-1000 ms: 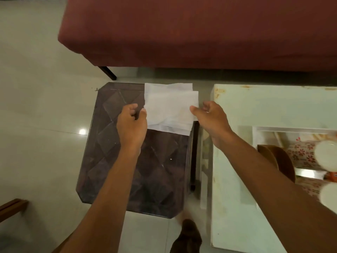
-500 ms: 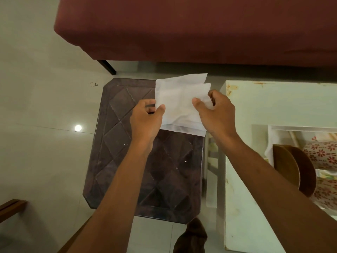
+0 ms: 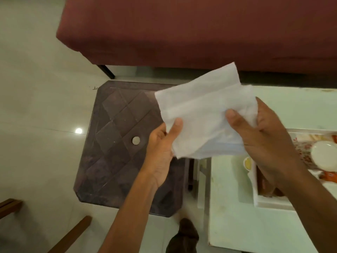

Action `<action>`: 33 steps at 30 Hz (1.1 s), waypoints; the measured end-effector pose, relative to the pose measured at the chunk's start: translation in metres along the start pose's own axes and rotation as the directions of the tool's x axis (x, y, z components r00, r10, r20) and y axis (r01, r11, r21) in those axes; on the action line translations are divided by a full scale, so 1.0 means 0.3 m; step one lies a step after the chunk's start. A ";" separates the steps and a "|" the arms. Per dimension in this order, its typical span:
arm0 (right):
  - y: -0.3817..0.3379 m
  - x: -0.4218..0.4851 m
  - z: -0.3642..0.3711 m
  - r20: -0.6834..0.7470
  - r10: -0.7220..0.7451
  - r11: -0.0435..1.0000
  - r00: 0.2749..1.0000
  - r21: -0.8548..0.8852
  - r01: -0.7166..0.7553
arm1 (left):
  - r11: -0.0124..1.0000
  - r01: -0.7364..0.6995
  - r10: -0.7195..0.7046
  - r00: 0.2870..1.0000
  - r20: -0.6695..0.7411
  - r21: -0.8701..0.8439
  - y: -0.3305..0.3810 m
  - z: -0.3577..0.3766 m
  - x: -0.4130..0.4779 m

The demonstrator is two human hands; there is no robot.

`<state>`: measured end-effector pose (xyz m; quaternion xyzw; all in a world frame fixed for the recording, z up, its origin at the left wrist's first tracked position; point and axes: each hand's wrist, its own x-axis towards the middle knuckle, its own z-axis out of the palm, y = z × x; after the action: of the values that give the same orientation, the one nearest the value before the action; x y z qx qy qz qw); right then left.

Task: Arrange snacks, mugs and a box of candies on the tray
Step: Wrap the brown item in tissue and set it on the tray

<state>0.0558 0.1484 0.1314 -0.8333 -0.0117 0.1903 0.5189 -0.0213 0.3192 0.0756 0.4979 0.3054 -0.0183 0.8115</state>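
Observation:
A folded white paper napkin (image 3: 200,114) is held in the air between both hands, above the gap between two tables. My left hand (image 3: 161,148) pinches its lower left corner with thumb on top. My right hand (image 3: 262,136) grips its right side. At the right edge sits a white tray (image 3: 269,204) with a floral lining; a white round lid or mug top (image 3: 323,155) and a brown item (image 3: 268,189) show in it, partly hidden by my right forearm.
A dark patterned side table (image 3: 116,143) with a small round metal cap stands on the left. The tray rests on a pale green table (image 3: 235,221). A maroon sofa (image 3: 182,30) spans the top. Wooden furniture parts show at bottom left, a foot at the bottom.
Both hands have carried the napkin off the dark table toward the right and closer to me. The view has shifted right, showing more of the tray.

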 end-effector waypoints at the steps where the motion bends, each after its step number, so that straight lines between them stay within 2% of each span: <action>1: 0.023 -0.012 -0.025 -0.018 0.022 0.992 1.000 -0.121 -0.024 | 0.999 -0.004 0.006 0.999 -0.044 0.050 -0.023 0.045 -0.022; 4: 0.089 -0.064 -0.065 -0.131 -0.005 0.920 0.991 -0.390 -0.047 | 0.935 -0.043 0.116 0.975 -0.191 0.351 -0.101 0.189 -0.076; 6: 0.122 -0.114 -0.085 -0.137 -0.059 0.891 0.989 -0.453 -0.010 | 0.889 -0.025 0.154 0.956 -0.248 0.457 -0.142 0.284 -0.110; 11: 0.176 -0.246 -0.144 0.000 -0.047 0.965 0.999 -0.259 0.046 | 0.877 0.008 0.124 0.962 -0.243 0.480 -0.186 0.449 -0.173; 13: 0.207 -0.288 -0.168 0.031 -0.011 0.990 0.999 -0.142 0.015 | 0.889 0.033 0.083 0.969 -0.232 0.457 -0.196 0.496 -0.195; 15: 0.243 -0.320 -0.195 0.033 0.019 0.995 0.999 -0.095 -0.016 | 0.894 0.081 0.018 0.976 -0.216 0.440 -0.210 0.541 -0.213; 18: 0.300 -0.334 -0.218 -0.032 -0.017 0.996 0.999 -0.091 0.014 | 0.817 0.076 0.026 0.986 -0.168 0.572 -0.238 0.590 -0.214; 19: 0.321 -0.335 -0.224 -0.054 -0.015 0.995 0.998 -0.102 0.009 | 0.777 0.060 0.057 0.985 -0.164 0.626 -0.248 0.608 -0.207; 22: 0.380 -0.329 -0.241 -0.145 -0.036 0.947 0.989 -0.321 -0.012 | 0.680 0.019 0.148 0.975 -0.163 0.733 -0.288 0.656 -0.167; 25: 0.419 -0.318 -0.265 -0.255 -0.011 0.927 0.967 -0.366 -0.086 | 0.620 0.016 0.158 0.977 -0.145 0.784 -0.334 0.705 -0.123; 33: 0.492 -0.276 -0.277 -0.243 0.046 0.859 0.969 -0.486 -0.162 | 0.489 0.042 0.142 0.982 -0.127 0.872 -0.425 0.740 -0.037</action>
<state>-0.0199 -0.0092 0.0606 -0.9548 0.0428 0.1138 0.2712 0.0330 0.0702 0.0502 0.8474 0.3122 -0.1009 0.4175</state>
